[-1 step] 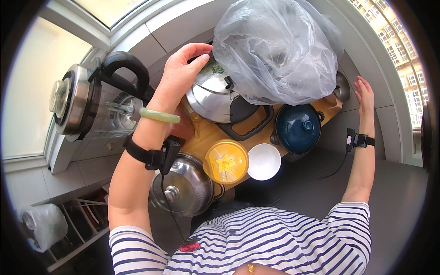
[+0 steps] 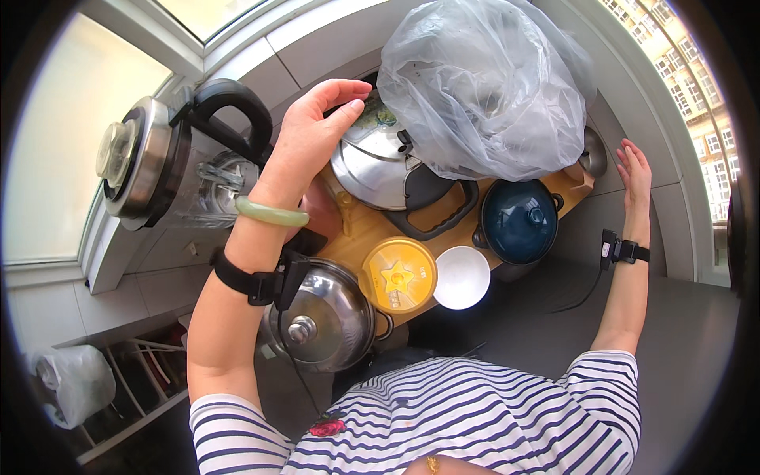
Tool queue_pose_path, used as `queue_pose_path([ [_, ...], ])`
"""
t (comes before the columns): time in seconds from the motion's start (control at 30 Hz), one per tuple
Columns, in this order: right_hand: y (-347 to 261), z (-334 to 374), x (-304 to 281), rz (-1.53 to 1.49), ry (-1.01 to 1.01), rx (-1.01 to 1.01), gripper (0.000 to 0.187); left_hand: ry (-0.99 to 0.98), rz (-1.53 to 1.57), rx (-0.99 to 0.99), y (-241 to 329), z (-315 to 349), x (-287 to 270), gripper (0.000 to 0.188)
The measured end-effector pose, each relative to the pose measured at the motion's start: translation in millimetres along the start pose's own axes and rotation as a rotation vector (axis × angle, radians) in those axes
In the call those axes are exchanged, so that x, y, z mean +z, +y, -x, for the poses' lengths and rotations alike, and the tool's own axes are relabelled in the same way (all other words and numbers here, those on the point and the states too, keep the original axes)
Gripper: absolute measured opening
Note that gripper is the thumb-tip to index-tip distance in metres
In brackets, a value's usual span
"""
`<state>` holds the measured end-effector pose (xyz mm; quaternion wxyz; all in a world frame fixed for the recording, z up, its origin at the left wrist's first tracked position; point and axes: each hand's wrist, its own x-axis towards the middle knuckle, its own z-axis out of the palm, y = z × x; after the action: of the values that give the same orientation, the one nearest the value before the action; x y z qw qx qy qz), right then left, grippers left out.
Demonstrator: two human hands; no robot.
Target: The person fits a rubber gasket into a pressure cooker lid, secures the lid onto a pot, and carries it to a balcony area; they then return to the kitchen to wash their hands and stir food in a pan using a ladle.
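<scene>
Translucent plastic bag [image 2: 491, 91] bulges over a steel cooker [image 2: 366, 165], just right of the left hand [image 2: 321, 123], the nearer of the 2, which curls half-open around nothing visible; the right hand [image 2: 634, 176], loosely extended, apparently empty, stands farther off beyond the bag.

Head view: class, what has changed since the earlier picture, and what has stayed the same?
The blender, yellow container and white bowl sit slightly further right in the picture, probably from head movement. The right hand shows slightly lower and further right. Nothing was visibly grasped or released: the left hand stays open near the plastic bag; the right hand stays open.
</scene>
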<state>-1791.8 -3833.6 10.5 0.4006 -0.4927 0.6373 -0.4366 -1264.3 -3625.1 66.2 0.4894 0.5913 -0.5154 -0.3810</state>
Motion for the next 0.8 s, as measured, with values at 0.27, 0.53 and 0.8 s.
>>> queue_pose_path([
  [0.27,-82,193,54,-0.353,-0.088,-0.316,0.028,0.084,0.093,0.032,62,295,-101,0.028],
  [0.53,-113,557,235,-0.396,-1.093,-0.313,0.021,0.947,0.714,-0.173,-35,716,-120,0.046],
  [0.8,-70,915,322,0.419,-2.395,-0.245,0.022,1.842,0.623,-0.447,-5,1055,21,0.034],
])
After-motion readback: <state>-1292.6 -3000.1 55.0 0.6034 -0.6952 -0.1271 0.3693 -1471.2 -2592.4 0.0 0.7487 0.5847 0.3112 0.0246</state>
